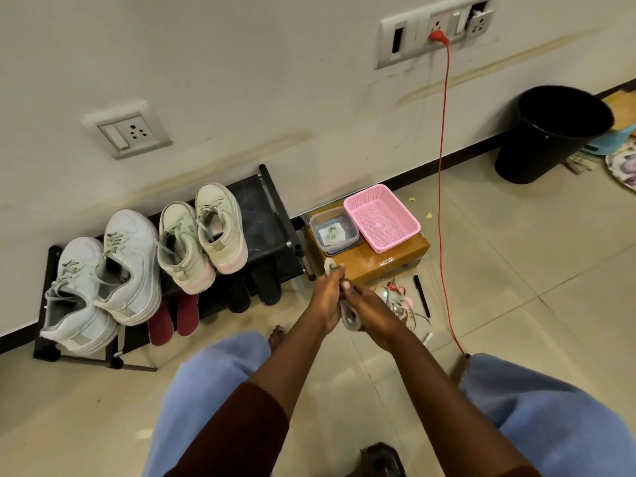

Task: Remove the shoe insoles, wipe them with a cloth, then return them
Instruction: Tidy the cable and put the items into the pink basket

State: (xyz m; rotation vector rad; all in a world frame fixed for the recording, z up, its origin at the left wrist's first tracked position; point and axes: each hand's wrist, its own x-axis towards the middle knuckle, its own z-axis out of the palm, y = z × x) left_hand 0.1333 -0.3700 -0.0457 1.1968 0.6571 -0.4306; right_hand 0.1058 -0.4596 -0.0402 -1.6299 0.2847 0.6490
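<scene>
A pale grey-white insole (350, 319) stands on end in front of me, held between both hands. My left hand (325, 297) grips its upper part, and the insole's tip pokes out above the fingers. My right hand (375, 309) grips it from the right, thumb pressed near the top. Both hands cover the insole's middle, and I cannot tell whether a cloth lies between them. On a low black rack (272, 215) at the left stand a pair of white sneakers (103, 280) and a pair of cream high-tops with pink soles (203, 239).
A brown cardboard box (378, 261) beside the rack carries a pink basket (382, 216) and a clear container (333, 234) holding a white piece. A black pen (422, 296) and small items lie on the tiles. An orange cord (442, 201) hangs from a wall socket. A black bin (547, 136) stands far right.
</scene>
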